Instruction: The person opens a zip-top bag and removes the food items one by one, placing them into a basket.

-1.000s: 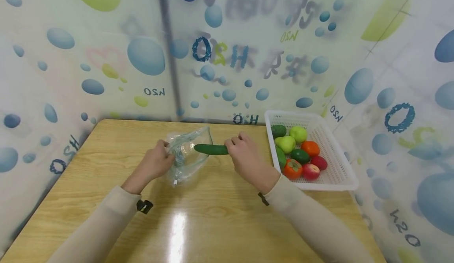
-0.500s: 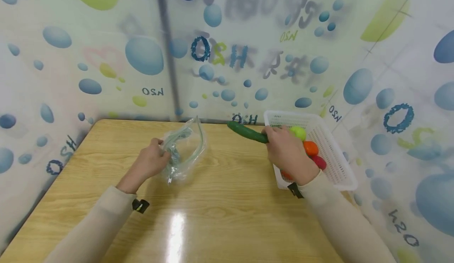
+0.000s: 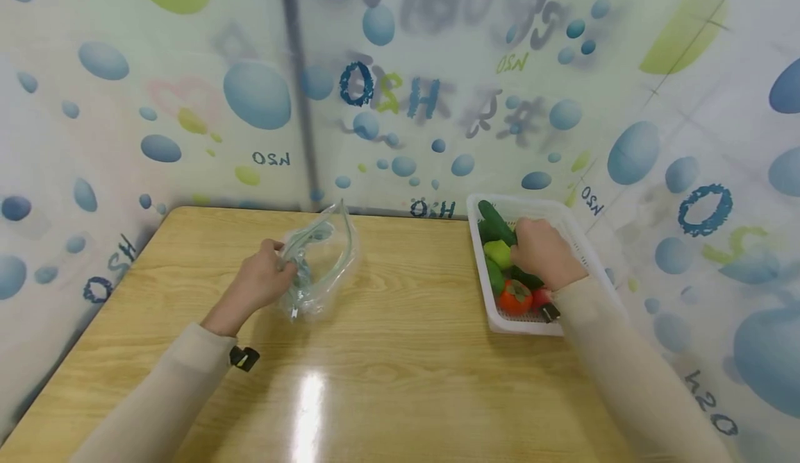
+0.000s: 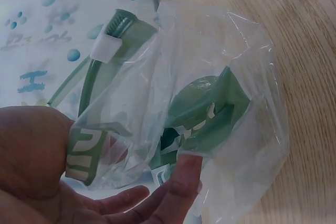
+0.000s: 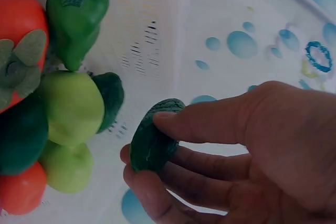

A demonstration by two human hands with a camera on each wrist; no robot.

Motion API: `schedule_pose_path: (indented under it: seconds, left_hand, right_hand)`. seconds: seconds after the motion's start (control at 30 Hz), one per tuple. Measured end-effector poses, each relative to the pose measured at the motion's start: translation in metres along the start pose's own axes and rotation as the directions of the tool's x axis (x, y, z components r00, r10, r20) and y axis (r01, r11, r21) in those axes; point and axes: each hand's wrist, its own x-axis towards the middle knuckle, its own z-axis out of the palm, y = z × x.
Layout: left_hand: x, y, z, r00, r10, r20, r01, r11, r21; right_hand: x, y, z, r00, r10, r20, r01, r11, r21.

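My left hand [image 3: 259, 279] pinches the edge of a clear plastic zipper bag [image 4: 231, 35] with green trim, held over the table's left part. The bag's mouth gapes, and a white slider [image 4: 105, 47] sits on its green zip strip in the left wrist view. At the right, my right hand [image 3: 545, 251] grips a dark green cucumber [image 5: 149, 148] by one end, thumb on one side and fingers on the other. The cucumber slants over the back left of a white plastic basket [image 3: 500, 325]; its gripped end is partly hidden by the hand in the head view.
In the basket lie a persimmon [image 3: 515, 298], a green pepper [image 5: 79, 9], a light green fruit [image 5: 72, 106] and several other fruits and vegetables. The basket stands near the right edge of the wooden table [image 3: 387, 380]. A patterned wall [image 3: 387, 46] rises behind.
My right hand has carried the cucumber from the bag's mouth rightward to above the basket. The left hand has shifted slightly left with the bag, still holding it.
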Motion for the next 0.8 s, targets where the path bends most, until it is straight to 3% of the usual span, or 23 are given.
schedule_pose_path:
  seconds: [0.17,0.33,0.53,0.8]
  left_hand:
    - [0.001,0.002,-0.001,1.000,-0.001,-0.003,0.001,1.000,-0.007]
    - [0.001,0.004,0.000,1.000,-0.007,-0.004,0.007,1.000,-0.008]
    - [0.000,0.005,0.003,1.000,0.009,-0.002,-0.009,1.000,-0.005]
    - [-0.001,0.004,0.003,1.000,0.003,0.005,-0.003,1.000,0.013]
  right_hand:
    - [0.020,-0.001,0.005,0.988,0.009,0.155,-0.015,0.999,0.038]
    - [0.036,-0.003,0.015,0.975,-0.025,0.222,0.018,0.999,0.032]
    - [0.036,-0.003,0.024,0.970,-0.020,0.243,0.008,0.999,0.051]
    - [0.021,-0.011,0.016,0.982,-0.008,0.189,0.003,1.000,0.027]
